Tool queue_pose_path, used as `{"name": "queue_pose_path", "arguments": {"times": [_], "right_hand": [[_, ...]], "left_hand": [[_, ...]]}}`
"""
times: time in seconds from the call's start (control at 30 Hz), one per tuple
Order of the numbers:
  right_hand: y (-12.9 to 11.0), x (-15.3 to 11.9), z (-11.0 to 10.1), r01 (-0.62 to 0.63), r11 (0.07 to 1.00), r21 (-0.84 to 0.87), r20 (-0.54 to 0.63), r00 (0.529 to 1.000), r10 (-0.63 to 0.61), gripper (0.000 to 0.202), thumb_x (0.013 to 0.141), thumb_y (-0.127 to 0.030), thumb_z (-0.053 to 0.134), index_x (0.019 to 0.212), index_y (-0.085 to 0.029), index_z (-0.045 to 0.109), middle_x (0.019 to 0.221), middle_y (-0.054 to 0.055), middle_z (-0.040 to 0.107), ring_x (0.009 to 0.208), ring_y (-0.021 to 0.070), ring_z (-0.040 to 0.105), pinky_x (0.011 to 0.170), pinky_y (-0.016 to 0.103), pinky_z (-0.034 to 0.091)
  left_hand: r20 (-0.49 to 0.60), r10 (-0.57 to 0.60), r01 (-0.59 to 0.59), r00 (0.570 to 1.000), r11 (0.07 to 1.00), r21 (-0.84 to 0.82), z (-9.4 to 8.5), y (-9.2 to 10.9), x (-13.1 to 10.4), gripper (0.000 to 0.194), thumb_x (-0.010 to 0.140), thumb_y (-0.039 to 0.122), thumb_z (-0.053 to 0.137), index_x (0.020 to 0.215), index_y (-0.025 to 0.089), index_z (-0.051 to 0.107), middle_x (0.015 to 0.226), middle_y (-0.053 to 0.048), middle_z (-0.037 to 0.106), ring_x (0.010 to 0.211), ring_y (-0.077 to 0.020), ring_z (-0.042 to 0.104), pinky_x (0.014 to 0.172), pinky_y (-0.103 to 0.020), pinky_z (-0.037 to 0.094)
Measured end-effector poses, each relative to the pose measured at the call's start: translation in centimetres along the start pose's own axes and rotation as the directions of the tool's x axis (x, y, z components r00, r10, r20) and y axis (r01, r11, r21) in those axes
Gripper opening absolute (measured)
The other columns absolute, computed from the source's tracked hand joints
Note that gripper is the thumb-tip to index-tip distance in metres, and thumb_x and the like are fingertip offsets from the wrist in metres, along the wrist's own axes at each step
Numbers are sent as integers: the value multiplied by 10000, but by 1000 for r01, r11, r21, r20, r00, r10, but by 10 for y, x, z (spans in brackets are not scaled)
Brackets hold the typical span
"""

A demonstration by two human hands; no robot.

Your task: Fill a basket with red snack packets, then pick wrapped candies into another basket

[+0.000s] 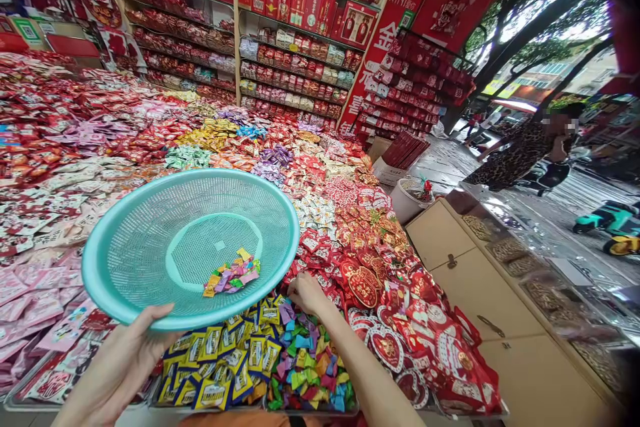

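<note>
A light-blue plastic colander basket [107,300] is tilted toward me in the left half of the view. My left hand [143,340] grips its near rim, thumb over the top and fingers underneath. A small heap of colourful wrapped candies [233,273] lies on the basket's bottom. To the right of the basket, my right hand [306,293] is down at the far edge of the multicoloured twist-wrapped candies [310,363], beside red packets. Its fingers are curled, and whatever is in them is hidden. Yellow-and-blue wrapped candies [215,393] fill the neighbouring tray, partly under the basket.
Red heart-shaped packets [387,343] and other wrapped sweets cover the display. Shelves [300,60] with red boxes and bags stand behind. Cream cabinets [465,273] flank the right side, with a white bucket [407,200] nearby. A person [530,147] is out on the street.
</note>
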State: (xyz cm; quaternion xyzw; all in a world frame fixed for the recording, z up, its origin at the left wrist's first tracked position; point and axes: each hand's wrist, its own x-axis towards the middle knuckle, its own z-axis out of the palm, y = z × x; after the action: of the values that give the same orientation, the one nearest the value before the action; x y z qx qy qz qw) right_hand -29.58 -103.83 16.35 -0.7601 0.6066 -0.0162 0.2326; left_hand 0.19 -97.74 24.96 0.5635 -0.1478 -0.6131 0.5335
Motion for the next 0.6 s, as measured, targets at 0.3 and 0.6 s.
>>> {"name": "queue_pose_path", "arguments": {"times": [0.3,0.6], "right_hand": [[3,-4,1,17,999,30,-24,1000,-17,188,739,-112,558,771,-203,719,835,56,651,864,185,535,737,266,330],[13,-27,-7,-19,966,258,-222,972,78,118,777,-174,542,754,-194,655,835,48,589,872,198,500,757,294,348]], "left_hand": [[25,32,-33,999,999,16,-6,-5,6,105,676,114,702,772,133,665,903,-44,679,720,-181,636,657,-369,625],[25,19,-19,1000,1000,19,-1,-2,0,196,700,89,670,888,146,662,958,-37,698,743,-188,669,662,-337,625]]}}
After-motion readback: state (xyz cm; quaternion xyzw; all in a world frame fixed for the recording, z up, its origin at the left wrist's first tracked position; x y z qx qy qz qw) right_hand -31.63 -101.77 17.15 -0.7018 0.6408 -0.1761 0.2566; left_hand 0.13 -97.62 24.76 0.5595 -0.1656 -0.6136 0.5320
